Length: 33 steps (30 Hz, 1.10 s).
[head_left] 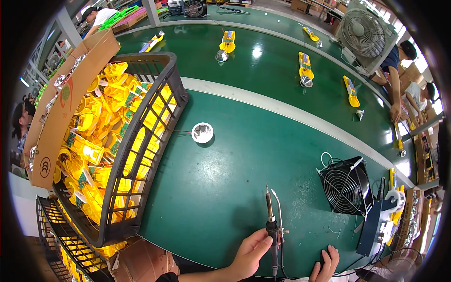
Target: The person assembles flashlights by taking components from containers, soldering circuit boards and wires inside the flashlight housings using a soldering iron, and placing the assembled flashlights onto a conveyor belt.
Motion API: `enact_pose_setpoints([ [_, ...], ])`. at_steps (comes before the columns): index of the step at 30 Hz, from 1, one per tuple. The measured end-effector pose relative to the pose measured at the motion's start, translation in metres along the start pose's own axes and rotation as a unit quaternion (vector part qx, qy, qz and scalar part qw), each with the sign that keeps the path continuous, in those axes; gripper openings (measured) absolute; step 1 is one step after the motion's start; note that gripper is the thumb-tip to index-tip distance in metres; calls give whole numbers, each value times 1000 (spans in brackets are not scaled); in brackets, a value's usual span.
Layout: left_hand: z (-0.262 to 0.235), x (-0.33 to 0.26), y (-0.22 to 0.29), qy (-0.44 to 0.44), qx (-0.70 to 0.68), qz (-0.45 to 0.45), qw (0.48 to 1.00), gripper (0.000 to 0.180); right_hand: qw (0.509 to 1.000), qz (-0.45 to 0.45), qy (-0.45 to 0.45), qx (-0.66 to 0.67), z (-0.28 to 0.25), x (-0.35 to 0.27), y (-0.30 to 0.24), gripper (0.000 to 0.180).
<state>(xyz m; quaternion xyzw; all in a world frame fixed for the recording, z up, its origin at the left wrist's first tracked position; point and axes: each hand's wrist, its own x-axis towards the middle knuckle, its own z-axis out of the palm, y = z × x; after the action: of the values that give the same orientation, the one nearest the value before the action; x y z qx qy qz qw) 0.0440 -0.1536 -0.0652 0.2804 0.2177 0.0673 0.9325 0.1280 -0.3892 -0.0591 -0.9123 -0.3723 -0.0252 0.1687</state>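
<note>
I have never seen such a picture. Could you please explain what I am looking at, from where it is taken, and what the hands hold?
One wide camera on a person's head looks down at a green workbench. The left hand holds a soldering iron, tip pointing away. The right hand rests on the bench edge, holding nothing. At the left, a black crate is full of yellow parts. A small white reflector lies beside it, and a black fan stands at the right. Beyond, a green belt carries more yellow pieces.
</note>
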Motion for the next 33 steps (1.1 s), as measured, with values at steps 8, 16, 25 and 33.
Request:
enact_pose_setpoints([
  [8,-2,0,-1,-5,21,6,1000,29,999,-24,17,-14,0,0,-1,31],
  [16,0,0,-2,5,27,19,999,30,1000,-24,14,-13,-2,0,-1,32],
  [25,1,2,-1,-7,48,28,998,29,1000,-19,9,-8,-3,2,-3,33],
  [33,8,3,-2,-2,63,66,996,28,1000,-24,4,13,-9,4,-5,34],
])
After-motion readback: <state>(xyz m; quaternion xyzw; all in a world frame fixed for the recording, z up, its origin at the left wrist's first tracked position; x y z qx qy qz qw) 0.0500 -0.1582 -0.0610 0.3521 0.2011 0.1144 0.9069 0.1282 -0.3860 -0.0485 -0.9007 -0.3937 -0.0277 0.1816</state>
